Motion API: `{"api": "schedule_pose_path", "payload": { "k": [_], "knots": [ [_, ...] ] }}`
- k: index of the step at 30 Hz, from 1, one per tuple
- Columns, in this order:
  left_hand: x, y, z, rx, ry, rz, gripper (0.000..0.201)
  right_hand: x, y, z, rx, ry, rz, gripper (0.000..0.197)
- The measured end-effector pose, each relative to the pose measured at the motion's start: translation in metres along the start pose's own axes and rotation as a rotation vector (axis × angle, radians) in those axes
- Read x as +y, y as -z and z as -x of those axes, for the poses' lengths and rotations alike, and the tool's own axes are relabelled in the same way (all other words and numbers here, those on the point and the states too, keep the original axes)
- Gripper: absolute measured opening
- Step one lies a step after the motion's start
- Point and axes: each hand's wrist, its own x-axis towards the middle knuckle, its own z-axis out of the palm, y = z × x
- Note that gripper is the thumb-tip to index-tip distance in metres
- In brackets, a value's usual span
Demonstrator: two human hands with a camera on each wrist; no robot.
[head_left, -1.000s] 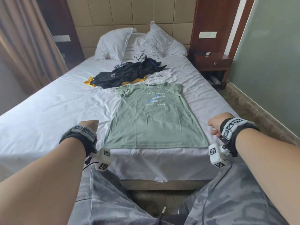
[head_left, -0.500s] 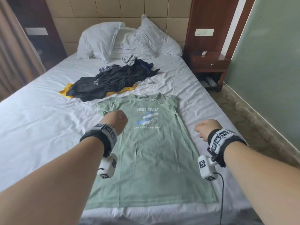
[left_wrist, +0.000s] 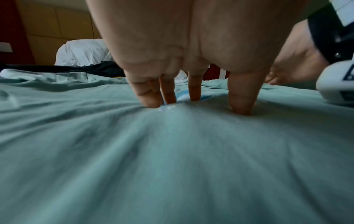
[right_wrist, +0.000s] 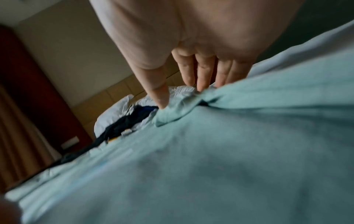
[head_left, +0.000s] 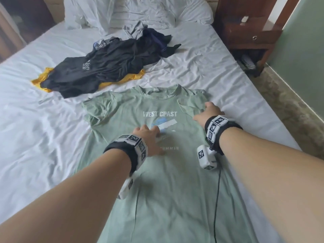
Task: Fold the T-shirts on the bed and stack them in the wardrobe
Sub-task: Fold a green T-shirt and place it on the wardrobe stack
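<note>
A pale green T-shirt [head_left: 175, 181] with a "WEST COAST" print lies flat, front up, on the white bed [head_left: 35, 128]. My left hand [head_left: 149, 135] presses down on the chest print; its straight fingers [left_wrist: 193, 91] dent the cloth. At the shirt's right sleeve, my right hand [head_left: 208, 111] pinches a raised fold of the sleeve [right_wrist: 178, 112] between thumb and fingers. A heap of dark T-shirts [head_left: 108, 67] lies further up the bed on top of a yellow one [head_left: 42, 78].
White pillows [head_left: 140, 9] rest against the headboard. A dark wooden nightstand [head_left: 250, 35] stands at the bed's right, with carpet floor [head_left: 289, 111] along that side. The bed's right edge runs close to the green shirt.
I have leaned in over the bed. My left hand went from the hem up to the chest print and now presses it. My right hand reached forward to the right sleeve and took hold.
</note>
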Motion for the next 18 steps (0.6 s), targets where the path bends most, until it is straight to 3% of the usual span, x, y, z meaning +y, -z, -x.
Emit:
{"api": "schedule_pose_path", "payload": {
  "k": [2, 4, 6, 8, 10, 12, 15, 18],
  "knots": [
    [0.002, 0.009, -0.011, -0.053, 0.010, -0.035, 0.083, 0.003, 0.000, -0.007, -0.020, 0.027, 0.053, 0.057],
    [0.005, 0.018, -0.020, -0.075, 0.014, -0.081, 0.075, 0.011, 0.015, -0.010, 0.027, 0.063, -0.080, 0.030],
    [0.013, 0.027, -0.029, -0.075, 0.015, -0.112, 0.071, 0.033, 0.039, -0.016, 0.109, -0.018, -0.249, 0.015],
    [0.030, 0.041, -0.038, -0.014, 0.031, -0.115, 0.062, 0.062, 0.062, -0.019, 0.114, -0.234, -0.521, 0.019],
    [0.057, 0.057, -0.048, 0.141, 0.028, -0.059, 0.049, 0.088, 0.073, -0.019, 0.021, -0.401, -0.828, 0.019],
    [0.089, 0.066, -0.059, 0.228, -0.074, 0.028, 0.033, 0.107, 0.070, -0.018, -0.052, -0.412, -0.912, 0.017],
    [0.128, 0.066, -0.079, 0.228, -0.193, 0.087, 0.039, 0.114, 0.065, -0.019, -0.104, -0.364, -0.902, 0.008],
    [0.144, 0.068, -0.097, 0.231, -0.235, 0.088, 0.043, 0.110, 0.063, -0.040, -0.119, -0.320, -0.729, 0.040]
  ]
}}
